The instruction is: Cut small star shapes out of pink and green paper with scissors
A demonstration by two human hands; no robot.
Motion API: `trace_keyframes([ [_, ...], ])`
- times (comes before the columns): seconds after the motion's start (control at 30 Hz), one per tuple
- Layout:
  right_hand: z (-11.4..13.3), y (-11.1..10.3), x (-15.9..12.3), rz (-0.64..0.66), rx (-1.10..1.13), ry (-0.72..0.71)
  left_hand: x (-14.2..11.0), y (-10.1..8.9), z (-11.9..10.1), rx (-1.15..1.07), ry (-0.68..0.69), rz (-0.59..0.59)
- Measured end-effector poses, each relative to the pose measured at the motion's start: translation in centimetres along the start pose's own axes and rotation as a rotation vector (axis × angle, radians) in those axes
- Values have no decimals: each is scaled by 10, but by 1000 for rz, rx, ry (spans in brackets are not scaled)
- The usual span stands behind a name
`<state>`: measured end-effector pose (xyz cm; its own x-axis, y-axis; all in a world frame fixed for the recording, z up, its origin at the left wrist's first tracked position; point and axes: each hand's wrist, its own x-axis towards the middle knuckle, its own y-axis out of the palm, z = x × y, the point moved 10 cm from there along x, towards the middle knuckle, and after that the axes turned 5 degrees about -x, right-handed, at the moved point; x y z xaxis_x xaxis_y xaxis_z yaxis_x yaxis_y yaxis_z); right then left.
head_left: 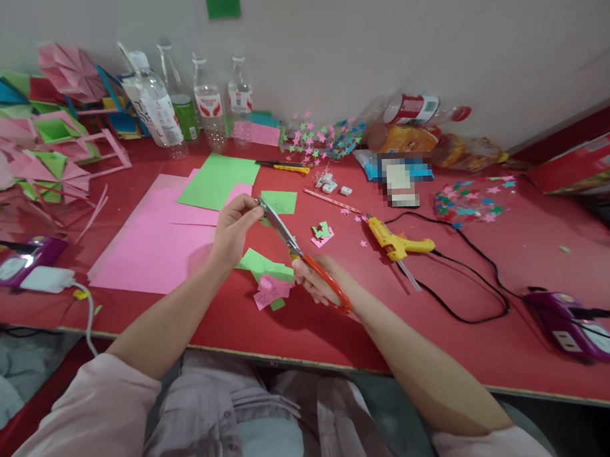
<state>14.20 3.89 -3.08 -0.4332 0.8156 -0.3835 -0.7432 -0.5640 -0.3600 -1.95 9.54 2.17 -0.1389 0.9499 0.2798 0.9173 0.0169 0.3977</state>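
Observation:
My right hand (340,272) grips the orange-red handles of a pair of scissors (281,229). The metal blades point up and left toward my left hand (231,232), whose thumb and fingers are pinched together at the blade tips. What those fingers hold is too small to make out. Below the blades lie green paper scraps (264,263) and a pink paper scrap (270,292) with faint drawn lines. Just beyond the tips is a green paper piece (287,202). Small cut green and pink pieces (322,233) lie right of the scissors.
Pink sheets (150,240) and a green sheet (218,181) lie left. A yellow glue gun (399,244) with a black cord, a pencil (331,201) and a yellow cutter (290,168) lie beyond. Bottles (210,105) line the wall; purple power strips (568,322) sit at both sides.

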Motion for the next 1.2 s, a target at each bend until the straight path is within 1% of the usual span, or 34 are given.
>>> trace_keyframes([
  [0.17, -3, 1, 2, -13, 7, 3, -1, 0, 2, -46, -25, -31],
  [0.4, -4, 2, 3, -32, -2, 34, -1, -5, 12, -67, -65, -77],
  [0.53, -3, 3, 4, -34, 44, 29, 0, -6, 16, -75, -78, -93],
  [0.6, -4, 4, 4, -23, 61, 29, 1, -10, 16, -73, -69, -115],
  [0.7, -4, 2, 5, -27, 69, 19, 3, -20, 14, -69, -50, -179],
  [0.8, 1, -7, 5, -107, 125, -55, 4, -26, 19, -49, -79, -201],
  [0.9, 5, -27, 5, -259, 194, -131, 3, -17, 30, 11, -157, -113],
  [1.03, 3, -49, 7, -379, 225, -163, -8, 5, 40, 158, -189, 37],
  [1.13, 4, -54, 10, -371, 237, -195, -18, 21, 46, 217, -221, 139],
  [1.2, 6, -55, 11, -366, 279, -229, -23, 27, 50, 238, -245, 181],
])
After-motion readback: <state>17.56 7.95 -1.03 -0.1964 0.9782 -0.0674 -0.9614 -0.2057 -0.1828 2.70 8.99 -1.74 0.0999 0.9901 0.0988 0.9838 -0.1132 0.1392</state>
